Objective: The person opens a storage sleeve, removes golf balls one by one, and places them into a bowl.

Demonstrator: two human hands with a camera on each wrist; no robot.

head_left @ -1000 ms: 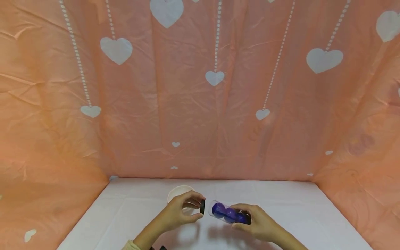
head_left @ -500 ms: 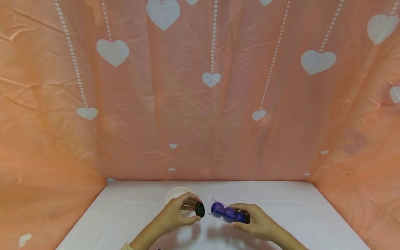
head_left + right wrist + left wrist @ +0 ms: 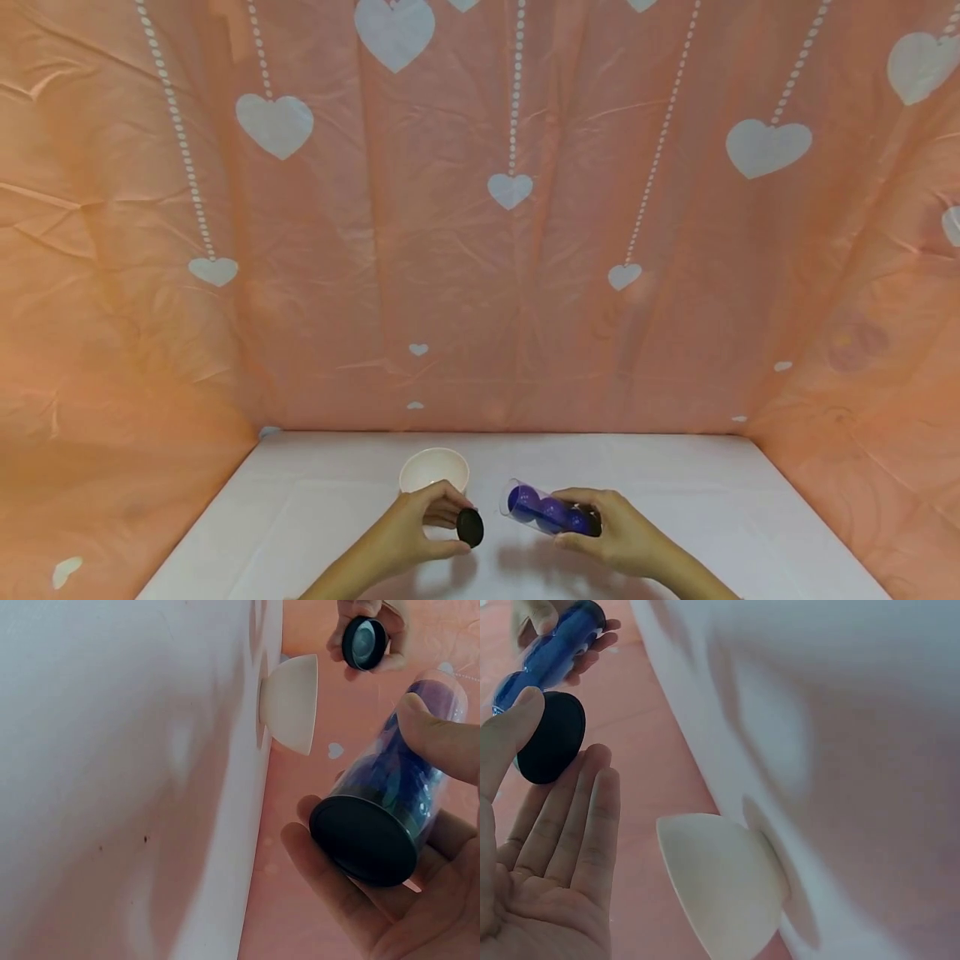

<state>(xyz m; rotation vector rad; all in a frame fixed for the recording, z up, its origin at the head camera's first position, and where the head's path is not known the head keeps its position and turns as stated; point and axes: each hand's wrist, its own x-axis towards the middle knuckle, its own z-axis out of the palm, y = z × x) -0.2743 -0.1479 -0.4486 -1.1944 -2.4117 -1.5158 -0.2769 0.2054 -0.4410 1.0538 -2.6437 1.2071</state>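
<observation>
Between its thumb and fingers my left hand (image 3: 408, 533) pinches a round black lid (image 3: 470, 527); the lid's hollow inner side shows in the right wrist view. My right hand (image 3: 622, 533) grips a clear tube (image 3: 382, 780) by its black-capped end. Several blue-purple balls (image 3: 551, 514) sit in a row inside the tube. Its uncapped end points left and slightly up, towards the lid, with a gap between them. Just behind the left hand stands a white bowl (image 3: 433, 468), its lower part partly hidden by that hand; the left wrist view shows the bowl from the side.
A white-covered table (image 3: 675, 475) lies beneath both hands, which are held above it. An orange-pink curtain (image 3: 450, 275) with white hearts encloses the back and both sides.
My left hand has moved left and towards me with the lid, turning the lid's flat face to the camera. More of the bowl shows. The right hand and tube have hardly moved.
</observation>
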